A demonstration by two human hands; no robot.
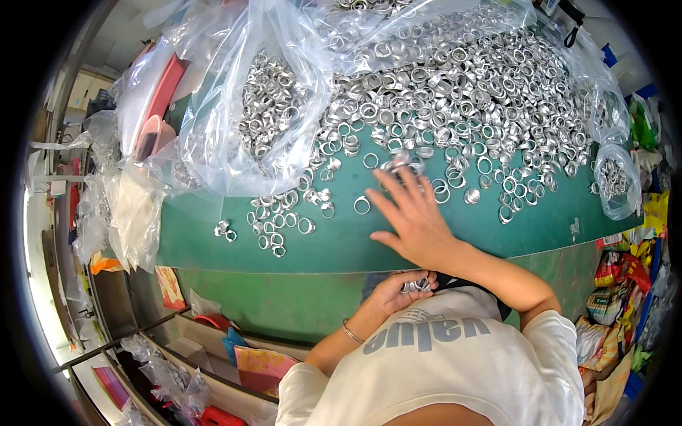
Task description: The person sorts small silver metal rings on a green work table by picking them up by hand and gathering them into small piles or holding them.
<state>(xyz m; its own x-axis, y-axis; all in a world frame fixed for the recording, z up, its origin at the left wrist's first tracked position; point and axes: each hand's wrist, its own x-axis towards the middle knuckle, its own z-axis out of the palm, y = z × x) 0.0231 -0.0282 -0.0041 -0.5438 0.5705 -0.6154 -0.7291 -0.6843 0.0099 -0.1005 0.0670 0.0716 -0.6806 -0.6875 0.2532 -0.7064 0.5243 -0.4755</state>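
Observation:
Silver metal rings (455,85) lie in a wide heap over the far part of a green tabletop (440,234). My right hand (415,216) is over the near side of this heap, palm down with its fingers spread. Its fingertips are blurred among a few rings, and I cannot tell whether they touch them. Close to my body, just below the table edge, my left hand (399,291) is curled around several metal rings (415,285). A few single rings (362,205) rest on the green surface left of my right hand.
A clear plastic bag (213,153) with more rings in it lies at the left of the heap. A small bag of rings (616,181) sits at the table's right edge. Below left are open drawers (206,341) with bags inside. Colourful packets (618,273) are piled at the right.

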